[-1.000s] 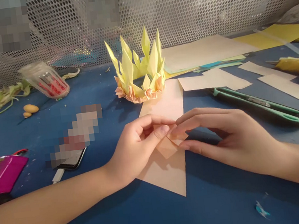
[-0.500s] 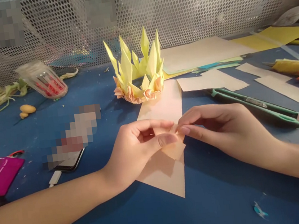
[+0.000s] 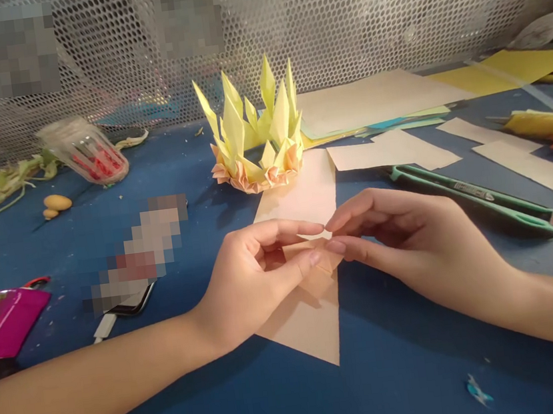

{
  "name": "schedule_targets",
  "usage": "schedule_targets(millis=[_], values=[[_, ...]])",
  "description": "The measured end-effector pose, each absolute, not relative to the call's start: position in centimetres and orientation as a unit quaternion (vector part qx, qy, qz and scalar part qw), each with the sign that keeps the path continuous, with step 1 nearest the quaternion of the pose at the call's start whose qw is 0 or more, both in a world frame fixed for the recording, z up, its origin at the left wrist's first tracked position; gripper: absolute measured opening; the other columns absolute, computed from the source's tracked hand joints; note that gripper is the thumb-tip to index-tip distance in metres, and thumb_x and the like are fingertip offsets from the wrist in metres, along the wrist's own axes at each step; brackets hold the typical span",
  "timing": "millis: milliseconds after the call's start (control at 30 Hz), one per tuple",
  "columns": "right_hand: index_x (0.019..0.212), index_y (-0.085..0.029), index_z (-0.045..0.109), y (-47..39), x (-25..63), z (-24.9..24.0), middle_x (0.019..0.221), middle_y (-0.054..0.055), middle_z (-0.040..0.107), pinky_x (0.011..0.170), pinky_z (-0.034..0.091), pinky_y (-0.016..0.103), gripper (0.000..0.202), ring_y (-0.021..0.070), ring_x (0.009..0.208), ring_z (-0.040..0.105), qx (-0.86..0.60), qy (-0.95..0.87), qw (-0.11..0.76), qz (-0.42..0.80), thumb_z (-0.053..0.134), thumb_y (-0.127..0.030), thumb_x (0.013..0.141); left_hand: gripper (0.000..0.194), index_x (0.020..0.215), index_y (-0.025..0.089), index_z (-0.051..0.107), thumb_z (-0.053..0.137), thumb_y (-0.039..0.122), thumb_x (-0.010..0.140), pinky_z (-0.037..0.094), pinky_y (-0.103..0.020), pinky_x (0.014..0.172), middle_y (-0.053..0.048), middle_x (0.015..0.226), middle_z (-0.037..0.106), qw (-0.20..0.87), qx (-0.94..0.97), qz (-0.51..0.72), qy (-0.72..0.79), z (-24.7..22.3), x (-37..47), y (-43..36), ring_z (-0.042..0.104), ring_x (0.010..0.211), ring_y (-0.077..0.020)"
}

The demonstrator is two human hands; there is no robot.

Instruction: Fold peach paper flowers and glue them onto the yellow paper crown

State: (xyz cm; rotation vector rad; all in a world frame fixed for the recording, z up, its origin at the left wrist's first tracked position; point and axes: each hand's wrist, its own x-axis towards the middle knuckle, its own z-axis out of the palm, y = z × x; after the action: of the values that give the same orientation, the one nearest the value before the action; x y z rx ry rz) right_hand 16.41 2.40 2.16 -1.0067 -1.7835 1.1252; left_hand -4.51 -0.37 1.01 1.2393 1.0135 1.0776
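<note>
Above a long peach paper strip [image 3: 298, 325], my two hands meet at a small folded piece of peach paper [image 3: 323, 278]. My left hand [image 3: 259, 269] grips it with the thumb on the near side and the index finger stretched along the top. My right hand [image 3: 400, 232] has its thumb and index tips at the paper's right edge. Fingers partly hide the folds. Just beyond stands an origami crown [image 3: 233, 121], with tall yellow-green points and peach folded flowers around its base, resting on the strip's far end.
A green utility knife [image 3: 467, 197] lies right, near cut paper pieces [image 3: 395, 150]. To the left are a magenta glue gun [image 3: 16, 326], a phone [image 3: 141, 301] with a white cable and a jar [image 3: 91, 152] with red bits. Perforated metal [image 3: 334, 18] borders the back.
Both index fingers have risen slightly from the thumbs, so a gap shows over the folded paper. The view has shifted a little; the crown and the strip stay in place.
</note>
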Motion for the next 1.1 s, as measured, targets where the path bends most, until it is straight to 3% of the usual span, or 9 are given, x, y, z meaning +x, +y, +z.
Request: schedule_targets(millis=[167,333,467,533,633,733,867,1000,1100], values=[[0.095,-0.026,0.078,2.56,16.35,1.94,0.085,0.002,0.081,0.073,0.064,0.031,0.029,0.0195,0.077,0.077,-0.38,-0.711,0.389,0.446,0.089,-0.051,0.084,0.018,0.103,0.02,0.082,0.089,0.019,0.087,0.066,-0.022,0.086,-0.001,0.102,0.088,0.576,0.517,0.477,0.417,1.11,-4.54,-0.13,0.084,0.099,-0.0176],[0.099,-0.027,0.075,2.46,16.28,1.63,0.083,0.0,0.079,0.069,0.062,0.028,0.022,0.0168,0.075,0.075,-0.369,-0.717,0.404,0.432,0.085,-0.043,0.09,0.017,0.104,0.021,0.081,0.085,0.018,0.087,0.062,-0.018,0.083,0.002,0.096,0.086,0.569,0.534,0.45,0.434,1.2,-4.49,-0.19,0.081,0.091,-0.0123],[0.097,-0.03,0.075,2.3,16.58,1.45,0.085,-0.001,0.076,0.07,0.061,0.029,0.01,0.0169,0.078,0.072,-0.354,-0.727,0.432,0.399,0.081,-0.037,0.094,0.004,0.092,0.019,0.079,0.081,0.017,0.089,0.059,-0.019,0.078,0.002,0.088,0.081,0.562,0.555,0.408,0.458,1.18,-4.48,-0.26,0.075,0.082,-0.0112],[0.094,-0.031,0.075,2.39,16.77,1.5,0.086,0.001,0.077,0.073,0.06,0.032,0.008,0.0198,0.082,0.072,-0.338,-0.744,0.438,0.374,0.079,-0.038,0.096,0.008,0.085,0.018,0.076,0.082,0.02,0.089,0.058,-0.019,0.076,0.002,0.085,0.078,0.569,0.542,0.412,0.461,1.3,-4.47,-0.18,0.073,0.081,-0.0115],[0.094,-0.031,0.077,2.72,16.94,1.67,0.096,0.003,0.077,0.078,0.061,0.035,0.015,0.0233,0.092,0.073,-0.311,-0.782,0.428,0.329,0.085,-0.043,0.09,0.019,0.081,0.018,0.069,0.085,0.025,0.09,0.057,-0.017,0.073,0.003,0.079,0.075,0.575,0.513,0.445,0.456,1.6,-4.45,-0.03,0.072,0.078,-0.01],[0.091,-0.029,0.08,2.96,16.96,1.68,0.102,0.006,0.076,0.08,0.062,0.034,0.016,0.0239,0.098,0.074,-0.319,-0.799,0.396,0.322,0.087,-0.043,0.088,0.019,0.083,0.018,0.067,0.079,0.024,0.097,0.057,-0.016,0.074,0.004,0.079,0.079,0.606,0.482,0.464,0.43,1.73,-4.45,-0.01,0.074,0.078,-0.0082],[0.093,-0.027,0.079,2.79,16.86,1.52,0.092,0.005,0.082,0.077,0.063,0.033,0.019,0.0222,0.087,0.077,-0.349,-0.768,0.361,0.397,0.077,-0.045,0.097,0.015,0.095,0.02,0.068,0.081,0.027,0.096,0.065,-0.022,0.081,0.005,0.082,0.082,0.655,0.456,0.457,0.393,1.64,-4.54,-0.04,0.08,0.082,-0.0115],[0.092,-0.027,0.079,2.56,16.78,1.55,0.084,-0.001,0.083,0.068,0.062,0.025,0.015,0.0164,0.075,0.077,-0.356,-0.752,0.379,0.404,0.081,-0.042,0.094,0.028,0.104,0.019,0.071,0.092,0.02,0.085,0.061,-0.014,0.077,0.005,0.081,0.084,0.655,0.453,0.441,0.414,1.76,-4.61,-0.04,0.081,0.082,-0.0104],[0.09,-0.029,0.082,2.63,16.83,1.62,0.084,-0.003,0.083,0.069,0.06,0.02,0.007,0.0127,0.075,0.077,-0.336,-0.774,0.397,0.361,0.079,-0.032,0.094,0.014,0.097,0.016,0.076,0.087,0.017,0.089,0.062,-0.016,0.082,0.002,0.086,0.084,0.652,0.473,0.426,0.412,1.85,-4.62,0.06,0.081,0.087,-0.0122]])
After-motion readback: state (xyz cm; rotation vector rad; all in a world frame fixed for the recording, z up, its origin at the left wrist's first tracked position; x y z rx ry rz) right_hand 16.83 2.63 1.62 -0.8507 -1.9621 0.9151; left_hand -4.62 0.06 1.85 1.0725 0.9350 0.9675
